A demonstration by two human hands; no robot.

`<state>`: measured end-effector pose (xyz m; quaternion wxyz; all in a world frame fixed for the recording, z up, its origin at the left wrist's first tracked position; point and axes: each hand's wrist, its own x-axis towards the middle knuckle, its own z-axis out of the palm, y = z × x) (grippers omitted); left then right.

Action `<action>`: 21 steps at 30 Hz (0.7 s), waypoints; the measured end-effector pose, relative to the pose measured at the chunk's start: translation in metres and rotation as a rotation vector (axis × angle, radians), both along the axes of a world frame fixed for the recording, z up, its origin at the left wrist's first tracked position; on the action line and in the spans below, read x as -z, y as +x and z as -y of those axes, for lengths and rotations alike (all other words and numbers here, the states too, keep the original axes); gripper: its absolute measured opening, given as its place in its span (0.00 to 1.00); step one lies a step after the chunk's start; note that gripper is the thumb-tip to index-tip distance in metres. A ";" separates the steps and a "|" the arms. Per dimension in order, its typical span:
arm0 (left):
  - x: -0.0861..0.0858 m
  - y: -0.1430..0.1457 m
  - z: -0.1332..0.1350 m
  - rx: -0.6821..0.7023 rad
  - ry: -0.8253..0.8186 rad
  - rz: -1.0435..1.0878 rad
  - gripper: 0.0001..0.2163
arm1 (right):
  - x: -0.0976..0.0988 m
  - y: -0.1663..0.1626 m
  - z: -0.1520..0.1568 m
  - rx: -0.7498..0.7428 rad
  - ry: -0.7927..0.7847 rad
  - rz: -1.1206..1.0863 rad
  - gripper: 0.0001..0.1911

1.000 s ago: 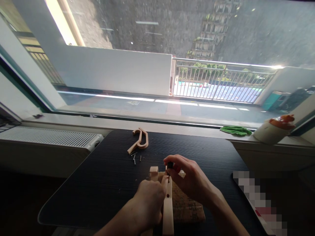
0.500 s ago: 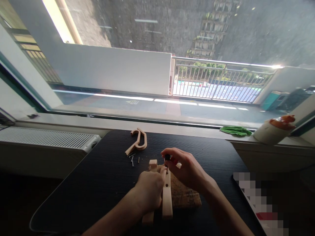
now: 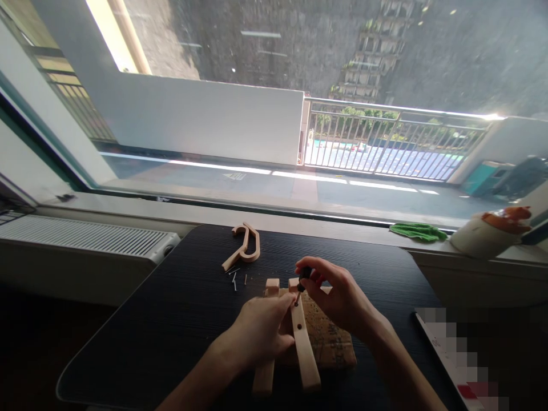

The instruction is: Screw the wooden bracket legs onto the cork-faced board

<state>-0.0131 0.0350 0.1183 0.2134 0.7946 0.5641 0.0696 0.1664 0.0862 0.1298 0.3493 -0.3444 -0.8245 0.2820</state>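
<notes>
In my right hand (image 3: 338,288) is a short screwdriver (image 3: 305,275) with a dark handle, pinched between thumb and fingers. Its shaft slants down to the upper hole of a pale wooden hook (image 3: 307,359). My left hand (image 3: 254,325) steadies this hook from the left, forefinger beside the screwdriver tip and thumb lower on the edge. A second hole shows farther down the bar. Another wooden hook (image 3: 263,379) lies partly under my left hand. Beneath the hooks is a brown, cardboard-like slab (image 3: 338,339) with dark print. Whether a screw sits under the tip is too small to tell.
Two more wooden hooks (image 3: 252,254) lie together farther back on the black table (image 3: 162,325), with several loose screws (image 3: 234,279) beside them. A green cloth (image 3: 417,231) and a pale container (image 3: 483,235) stand on the windowsill. A radiator (image 3: 107,237) is at left.
The hook under the screwdriver has turned, its near end swinging right. My left hand has loosened from a tighter curl, thumb and forefinger now farther apart. The screwdriver leans more.
</notes>
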 end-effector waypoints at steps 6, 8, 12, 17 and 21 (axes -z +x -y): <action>0.001 0.002 -0.002 -0.038 -0.009 0.044 0.09 | -0.002 -0.002 0.004 0.002 0.004 0.020 0.16; 0.008 0.008 -0.004 -0.100 0.041 0.023 0.08 | -0.001 -0.003 0.006 0.005 0.001 0.030 0.15; 0.026 0.019 -0.008 -0.162 0.140 0.008 0.06 | 0.000 -0.004 0.009 -0.002 -0.005 0.023 0.15; 0.034 0.018 -0.011 -0.170 0.160 0.028 0.04 | -0.001 -0.005 0.010 -0.001 -0.006 0.030 0.16; 0.037 0.021 -0.011 -0.205 0.198 0.013 0.06 | -0.003 -0.005 0.009 0.009 -0.002 0.044 0.15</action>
